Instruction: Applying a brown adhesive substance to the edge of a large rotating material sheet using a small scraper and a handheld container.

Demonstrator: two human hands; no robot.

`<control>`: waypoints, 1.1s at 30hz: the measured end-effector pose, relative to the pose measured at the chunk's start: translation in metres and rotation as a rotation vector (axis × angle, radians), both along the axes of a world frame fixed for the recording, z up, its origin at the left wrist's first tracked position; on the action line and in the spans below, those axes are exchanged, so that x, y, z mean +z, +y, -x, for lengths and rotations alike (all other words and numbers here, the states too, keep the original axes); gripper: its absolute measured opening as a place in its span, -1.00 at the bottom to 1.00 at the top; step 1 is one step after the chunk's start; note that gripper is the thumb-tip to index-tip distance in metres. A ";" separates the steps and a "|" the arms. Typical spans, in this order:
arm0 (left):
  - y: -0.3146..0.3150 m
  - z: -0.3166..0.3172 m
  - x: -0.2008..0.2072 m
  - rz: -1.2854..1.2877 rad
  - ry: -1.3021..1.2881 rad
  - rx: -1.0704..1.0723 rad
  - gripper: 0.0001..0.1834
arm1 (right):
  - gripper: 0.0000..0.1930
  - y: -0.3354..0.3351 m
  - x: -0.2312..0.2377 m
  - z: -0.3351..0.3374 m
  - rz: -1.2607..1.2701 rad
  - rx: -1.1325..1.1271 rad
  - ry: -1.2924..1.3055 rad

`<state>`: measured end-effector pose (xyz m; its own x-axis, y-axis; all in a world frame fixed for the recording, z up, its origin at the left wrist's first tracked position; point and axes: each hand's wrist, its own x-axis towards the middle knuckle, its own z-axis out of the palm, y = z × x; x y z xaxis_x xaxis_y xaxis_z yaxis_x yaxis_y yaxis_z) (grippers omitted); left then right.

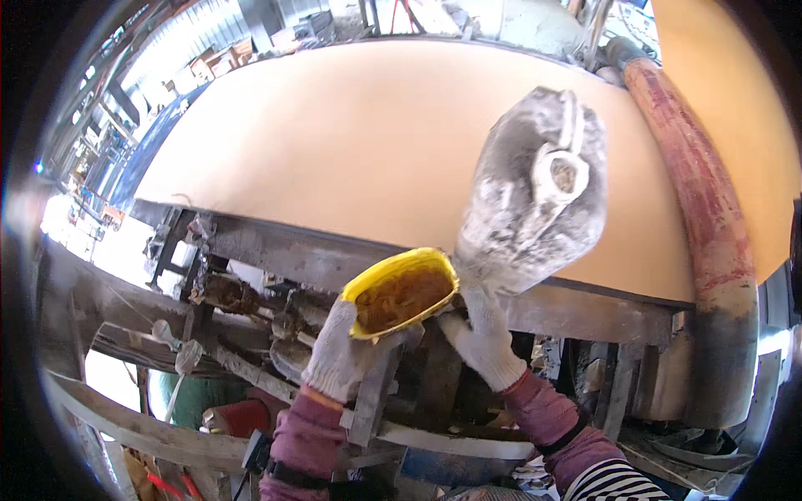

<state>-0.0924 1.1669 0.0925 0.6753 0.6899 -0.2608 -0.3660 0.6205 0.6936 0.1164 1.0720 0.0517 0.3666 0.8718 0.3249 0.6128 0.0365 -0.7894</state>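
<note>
- Left hand, in a pale knit glove, grips the left end of the yellow container; the right hand, gloved alike, is set against the container's right end, though I cannot tell how firmly its partly hidden fingers close.
- Widest of all is the tan sheet, spread flat beyond the hands and reaching far back.
- Another tan sheet rises at the far right.
- Dark metal beam: it runs along the near edge of the first sheet, behind the container in view.
- Worn red roller, its near end grey and blackened, between the two sheets.
- Grime-coated whitish jug with a round spout, over the right part of the sheet, its lower end just above the right fingers; whether they touch it, I cannot tell.
- Purple sleeves cover both forearms, each crossed by a dark band.
- That container sits in front of the beam, near the middle of the view, tilted so its open top shows.
- Brown contents lie inside it, below the yellow rim.
</note>
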 end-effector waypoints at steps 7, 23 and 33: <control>-0.013 -0.011 0.108 -0.043 -0.032 0.032 -0.36 | -0.39 -0.018 0.083 -0.002 -0.140 0.009 0.164; -0.030 -0.026 0.206 -0.167 0.108 -0.023 -0.26 | -0.23 -0.033 0.131 0.005 -0.347 0.146 0.522; -0.011 -0.032 0.216 -0.193 0.186 -0.019 -0.37 | -0.21 -0.036 0.136 -0.006 -0.439 0.165 0.479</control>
<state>-0.0605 1.1558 0.3083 0.6415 0.7265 -0.2463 -0.2103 0.4754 0.8543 0.1223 1.0363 0.1878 0.4315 0.7532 0.4964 0.1569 0.4792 -0.8636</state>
